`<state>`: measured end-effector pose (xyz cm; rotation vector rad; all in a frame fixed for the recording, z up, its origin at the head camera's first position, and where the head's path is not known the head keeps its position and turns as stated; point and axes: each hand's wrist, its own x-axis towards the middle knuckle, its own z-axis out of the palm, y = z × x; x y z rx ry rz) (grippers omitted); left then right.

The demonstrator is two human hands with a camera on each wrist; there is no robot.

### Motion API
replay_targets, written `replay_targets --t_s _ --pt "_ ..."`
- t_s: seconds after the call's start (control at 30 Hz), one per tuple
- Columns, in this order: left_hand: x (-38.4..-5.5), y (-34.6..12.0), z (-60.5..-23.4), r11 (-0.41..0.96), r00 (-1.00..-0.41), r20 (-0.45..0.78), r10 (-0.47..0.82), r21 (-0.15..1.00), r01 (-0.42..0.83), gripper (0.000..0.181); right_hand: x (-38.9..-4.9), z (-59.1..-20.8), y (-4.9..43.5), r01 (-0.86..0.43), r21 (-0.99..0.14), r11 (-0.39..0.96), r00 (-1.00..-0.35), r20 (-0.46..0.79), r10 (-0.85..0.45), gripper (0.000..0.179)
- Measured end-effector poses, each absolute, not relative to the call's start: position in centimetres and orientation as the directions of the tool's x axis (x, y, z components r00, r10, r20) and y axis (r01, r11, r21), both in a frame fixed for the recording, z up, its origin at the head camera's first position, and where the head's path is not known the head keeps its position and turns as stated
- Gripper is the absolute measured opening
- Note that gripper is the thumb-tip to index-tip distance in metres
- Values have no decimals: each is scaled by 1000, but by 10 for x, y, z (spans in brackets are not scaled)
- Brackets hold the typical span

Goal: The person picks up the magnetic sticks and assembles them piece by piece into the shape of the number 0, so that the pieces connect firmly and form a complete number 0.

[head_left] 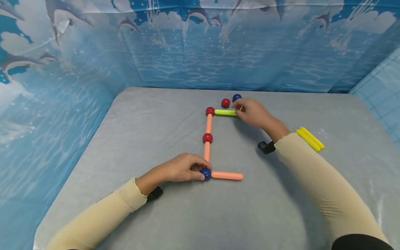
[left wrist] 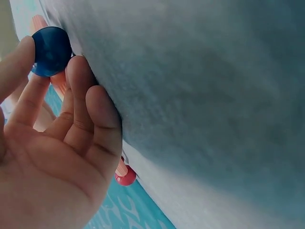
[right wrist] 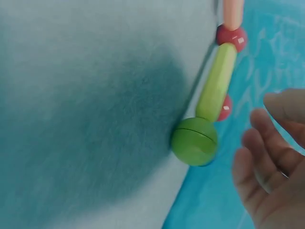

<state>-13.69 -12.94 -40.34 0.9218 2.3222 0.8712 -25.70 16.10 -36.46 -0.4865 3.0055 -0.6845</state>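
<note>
A grey table (head_left: 150, 139) lies under everything. A blue sheet (head_left: 156, 59) printed with dolphins hangs to its left and behind it, with a pale squared covering (head_left: 382, 93) at the far right.

Take the near blue ball (head_left: 206, 174) as landmark. From its left comes the left hand (head_left: 181, 168), thumb and fingertips pinching it, other fingers bent. Straight beyond the ball run two orange sticks (head_left: 207, 151) in line, with the middle red ball (head_left: 207, 138) between them and the corner red ball (head_left: 210, 111) at the far end. A third orange stick (head_left: 227, 175) touches the ball's right side. Beyond and right of it, one green stick (head_left: 225, 112) leads from the corner red ball to one green ball (right wrist: 194, 141). Past that stick sit a loose red ball (head_left: 225, 103) and a loose blue ball (head_left: 236, 97). Balls total three red, two blue, one green.

The right hand (head_left: 253, 113), beyond and right of the landmark, has loosely bent, parted fingers, grasping nothing; it blocks the green ball from the head view. Farther right lie two yellow sticks (head_left: 309, 139), side by side, partly behind the right sleeve (head_left: 325, 184).
</note>
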Motion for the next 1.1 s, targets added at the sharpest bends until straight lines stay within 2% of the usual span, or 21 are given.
replay_targets --t_s 0.23,0.6,0.7,1.1 --pt "-137 -129 -404 560 -647 -200 736 718 414 32 -288 -370 154 -293 -341 893 -955 159 -252 34" --pt "-138 -130 -402 563 -647 -210 733 720 405 32 -312 -377 126 -245 -243 939 -968 12 -249 51" --pt "-138 -131 -402 564 -647 -213 732 722 401 32 -314 -380 119 -238 -249 939 -969 -7 -248 54" --pt "-139 -131 -403 561 -643 -209 737 719 410 31 -317 -382 117 -142 -371 918 -980 -75 -182 47"
